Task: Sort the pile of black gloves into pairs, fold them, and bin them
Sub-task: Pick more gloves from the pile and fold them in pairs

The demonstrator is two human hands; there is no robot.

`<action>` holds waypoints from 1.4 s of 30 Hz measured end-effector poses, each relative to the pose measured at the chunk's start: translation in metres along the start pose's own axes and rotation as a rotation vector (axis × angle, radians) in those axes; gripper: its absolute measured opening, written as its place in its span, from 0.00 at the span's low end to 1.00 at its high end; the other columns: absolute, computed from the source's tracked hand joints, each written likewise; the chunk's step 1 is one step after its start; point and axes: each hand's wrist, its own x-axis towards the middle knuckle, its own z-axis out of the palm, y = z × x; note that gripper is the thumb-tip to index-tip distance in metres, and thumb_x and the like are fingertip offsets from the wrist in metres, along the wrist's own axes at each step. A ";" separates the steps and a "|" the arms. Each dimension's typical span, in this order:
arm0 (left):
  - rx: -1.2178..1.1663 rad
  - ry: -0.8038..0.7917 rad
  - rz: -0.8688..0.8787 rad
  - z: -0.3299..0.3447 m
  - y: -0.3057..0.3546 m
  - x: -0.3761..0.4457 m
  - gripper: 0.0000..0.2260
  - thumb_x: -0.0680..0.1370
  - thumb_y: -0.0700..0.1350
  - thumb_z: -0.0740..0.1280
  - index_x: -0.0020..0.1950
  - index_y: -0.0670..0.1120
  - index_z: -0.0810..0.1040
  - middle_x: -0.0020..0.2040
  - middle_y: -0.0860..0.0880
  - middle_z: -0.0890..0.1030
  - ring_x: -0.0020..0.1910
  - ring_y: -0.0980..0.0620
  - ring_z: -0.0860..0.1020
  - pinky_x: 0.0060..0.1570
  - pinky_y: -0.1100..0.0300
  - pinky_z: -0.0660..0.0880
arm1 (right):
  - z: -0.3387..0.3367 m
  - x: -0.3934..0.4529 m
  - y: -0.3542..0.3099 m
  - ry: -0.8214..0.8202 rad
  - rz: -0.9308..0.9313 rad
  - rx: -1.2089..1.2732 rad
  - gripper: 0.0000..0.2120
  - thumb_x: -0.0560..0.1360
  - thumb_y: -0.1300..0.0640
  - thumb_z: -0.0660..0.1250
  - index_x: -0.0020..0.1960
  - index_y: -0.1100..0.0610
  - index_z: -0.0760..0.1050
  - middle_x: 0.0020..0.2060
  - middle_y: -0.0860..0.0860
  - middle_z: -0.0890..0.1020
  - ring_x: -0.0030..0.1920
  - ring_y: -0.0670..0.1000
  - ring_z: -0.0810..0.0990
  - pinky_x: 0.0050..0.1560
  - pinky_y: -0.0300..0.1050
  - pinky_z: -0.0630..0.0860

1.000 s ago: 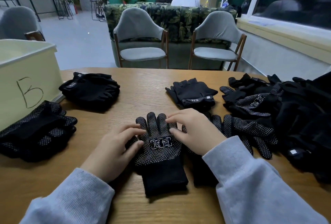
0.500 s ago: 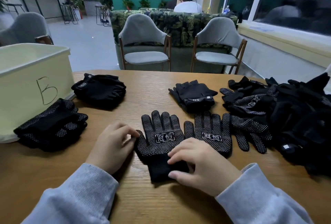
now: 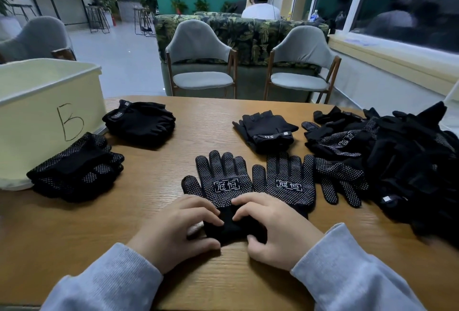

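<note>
Two black dotted gloves lie palm up side by side at the table's middle, the left dotted glove and the right dotted glove. My left hand and my right hand both have curled fingers on the left glove's black cuff, thumbs at its near edge, gripping it. A big pile of black gloves fills the right side. A pale yellow bin marked "B" stands at the left.
A folded stack of dotted gloves lies in front of the bin, a folded stack of plain black gloves behind it. A fingerless glove pair lies at centre back. Two grey chairs stand beyond the table's far edge.
My left hand moved from the glove's thumb side down onto its cuff. My right hand stayed on the cuff, and both now grip it together.
</note>
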 end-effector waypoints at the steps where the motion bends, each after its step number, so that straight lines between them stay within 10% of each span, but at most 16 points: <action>1: 0.012 0.006 0.001 0.001 0.000 0.000 0.12 0.71 0.61 0.67 0.50 0.58 0.78 0.52 0.62 0.76 0.53 0.63 0.74 0.54 0.67 0.69 | 0.000 0.000 0.001 0.001 -0.003 0.008 0.18 0.65 0.49 0.59 0.51 0.51 0.77 0.59 0.42 0.75 0.60 0.39 0.70 0.64 0.36 0.65; 11: -0.021 0.146 -0.077 -0.003 0.009 -0.002 0.11 0.78 0.61 0.57 0.51 0.58 0.73 0.48 0.62 0.76 0.46 0.65 0.76 0.45 0.70 0.72 | -0.008 -0.002 0.002 0.181 -0.004 0.217 0.03 0.65 0.55 0.60 0.35 0.52 0.72 0.50 0.41 0.81 0.56 0.41 0.76 0.58 0.39 0.71; 16: -0.160 0.247 -0.179 -0.006 0.012 -0.004 0.13 0.75 0.66 0.57 0.51 0.62 0.73 0.45 0.60 0.78 0.43 0.62 0.80 0.41 0.70 0.74 | -0.004 -0.001 0.005 0.195 -0.034 0.155 0.13 0.69 0.55 0.59 0.32 0.57 0.79 0.55 0.44 0.81 0.64 0.40 0.72 0.64 0.36 0.68; 27: -0.289 0.277 -0.134 -0.008 0.016 -0.005 0.13 0.69 0.62 0.69 0.36 0.54 0.73 0.54 0.64 0.76 0.52 0.62 0.78 0.47 0.75 0.71 | -0.008 0.007 -0.002 0.148 0.034 0.148 0.17 0.74 0.52 0.57 0.55 0.55 0.81 0.52 0.32 0.74 0.53 0.37 0.76 0.56 0.29 0.69; 32: -0.082 0.119 -0.258 -0.006 0.006 -0.005 0.18 0.65 0.76 0.57 0.50 0.71 0.74 0.58 0.71 0.69 0.61 0.73 0.66 0.56 0.80 0.61 | -0.007 0.016 -0.002 0.149 0.101 0.116 0.22 0.74 0.48 0.55 0.61 0.54 0.78 0.58 0.42 0.77 0.59 0.39 0.72 0.61 0.26 0.64; 37: 0.005 0.088 -0.292 -0.005 0.003 0.006 0.22 0.70 0.65 0.58 0.61 0.61 0.72 0.57 0.68 0.70 0.59 0.69 0.68 0.58 0.76 0.63 | -0.006 0.032 -0.005 0.109 0.152 0.004 0.22 0.75 0.53 0.57 0.68 0.54 0.71 0.65 0.48 0.73 0.64 0.42 0.66 0.62 0.20 0.52; 42: 0.037 0.120 -0.284 -0.004 -0.004 0.015 0.16 0.74 0.52 0.64 0.62 0.54 0.75 0.55 0.63 0.74 0.56 0.64 0.71 0.57 0.73 0.65 | 0.002 0.045 -0.007 0.051 0.231 -0.150 0.26 0.75 0.50 0.57 0.73 0.53 0.64 0.68 0.50 0.69 0.66 0.51 0.65 0.69 0.46 0.61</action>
